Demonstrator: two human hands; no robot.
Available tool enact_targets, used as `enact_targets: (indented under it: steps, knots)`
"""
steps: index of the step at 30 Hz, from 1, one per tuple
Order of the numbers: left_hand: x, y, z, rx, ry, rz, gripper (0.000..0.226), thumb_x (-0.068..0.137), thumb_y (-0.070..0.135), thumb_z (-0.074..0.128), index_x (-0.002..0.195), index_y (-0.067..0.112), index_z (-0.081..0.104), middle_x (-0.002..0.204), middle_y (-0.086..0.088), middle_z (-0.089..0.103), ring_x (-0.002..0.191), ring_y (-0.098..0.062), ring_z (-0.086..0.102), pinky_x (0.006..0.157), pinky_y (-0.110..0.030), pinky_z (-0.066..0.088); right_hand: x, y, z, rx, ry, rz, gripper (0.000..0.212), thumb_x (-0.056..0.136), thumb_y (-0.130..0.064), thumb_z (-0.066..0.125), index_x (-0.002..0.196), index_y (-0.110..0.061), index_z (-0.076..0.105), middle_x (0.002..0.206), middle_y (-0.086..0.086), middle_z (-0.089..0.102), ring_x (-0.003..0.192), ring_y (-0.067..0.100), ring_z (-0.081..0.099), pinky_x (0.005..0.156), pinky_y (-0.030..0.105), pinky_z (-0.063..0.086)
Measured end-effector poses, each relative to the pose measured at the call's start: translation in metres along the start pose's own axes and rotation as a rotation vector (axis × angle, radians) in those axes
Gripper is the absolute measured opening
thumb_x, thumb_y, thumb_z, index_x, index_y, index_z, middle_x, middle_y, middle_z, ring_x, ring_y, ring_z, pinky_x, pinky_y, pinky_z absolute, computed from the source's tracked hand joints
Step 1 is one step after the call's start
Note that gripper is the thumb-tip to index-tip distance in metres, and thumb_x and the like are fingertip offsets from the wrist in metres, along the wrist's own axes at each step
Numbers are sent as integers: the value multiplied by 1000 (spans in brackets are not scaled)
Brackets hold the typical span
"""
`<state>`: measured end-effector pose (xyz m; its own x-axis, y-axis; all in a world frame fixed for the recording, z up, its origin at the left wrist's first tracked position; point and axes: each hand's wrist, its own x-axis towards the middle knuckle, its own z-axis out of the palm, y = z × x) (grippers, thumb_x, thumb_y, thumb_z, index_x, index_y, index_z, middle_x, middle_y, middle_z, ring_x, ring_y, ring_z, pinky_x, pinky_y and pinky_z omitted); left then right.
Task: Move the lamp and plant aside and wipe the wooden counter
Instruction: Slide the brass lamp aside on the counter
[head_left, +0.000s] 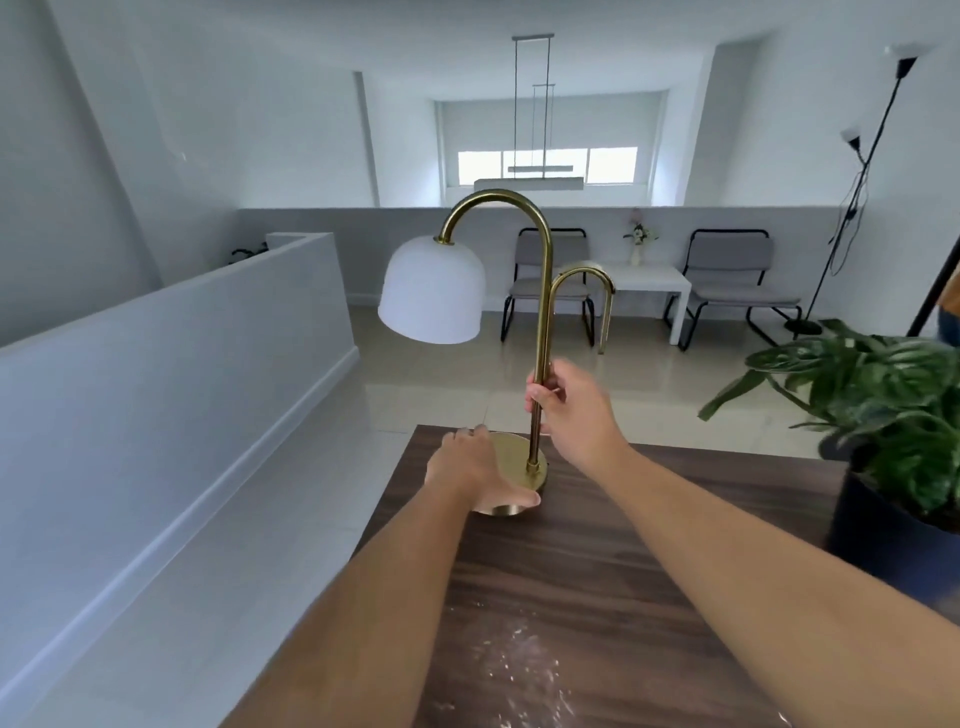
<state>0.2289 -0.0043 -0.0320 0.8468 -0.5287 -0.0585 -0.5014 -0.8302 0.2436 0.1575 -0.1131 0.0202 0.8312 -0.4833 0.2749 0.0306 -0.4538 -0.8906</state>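
Observation:
A brass lamp (543, 291) with a white dome shade (434, 296) stands near the far left corner of the dark wooden counter (597, 561). My right hand (571, 410) is closed around its thin upright stem. My left hand (467, 467) grips the left edge of its round brass base (514, 454). A leafy green plant (878, 395) in a dark pot (878, 535) sits at the counter's right side. White dust or crumbs (524, 670) are scattered on the wood near me.
The counter's left edge drops to a tiled floor beside a white half wall (171, 384). Beyond the counter stand two grey chairs (732, 286), a small white table (649, 286) and a black floor lamp (852, 197).

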Motion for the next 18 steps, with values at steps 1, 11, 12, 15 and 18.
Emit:
enact_targets:
  steps: [1,11,12,15,18]
  knots:
    - [6,-7,1,3,5,-7,113,53,71,71,140,10,33,138,-8,48,128,-27,41,103,-42,43,5,1,8,1,-10,0,10,96,-12,50,92,-18,57,85,2,63,79,11,61,85,40,56]
    - [28,-39,11,-7,14,-22,113,55,72,68,143,12,33,141,-7,46,131,-27,40,106,-41,41,29,14,42,8,-32,-2,10,95,-8,50,93,-14,58,83,2,61,76,11,62,81,38,56]
    - [29,-40,12,-12,10,-21,113,55,73,68,143,11,32,142,-8,45,132,-27,39,106,-41,40,30,15,42,14,-33,2,10,95,-8,50,93,-14,58,84,2,61,75,11,62,81,37,56]
    - [29,-39,11,-35,-10,-26,116,56,72,69,145,10,29,145,-9,42,134,-28,37,109,-42,38,32,16,42,2,-37,1,10,96,-10,50,93,-15,58,85,1,63,78,11,63,83,39,56]
    - [27,-38,10,-63,-48,-31,115,60,69,70,147,11,24,150,-8,35,138,-27,33,111,-43,35,29,15,41,-1,-35,28,8,95,-13,53,94,-15,60,85,1,65,83,15,65,86,43,56]
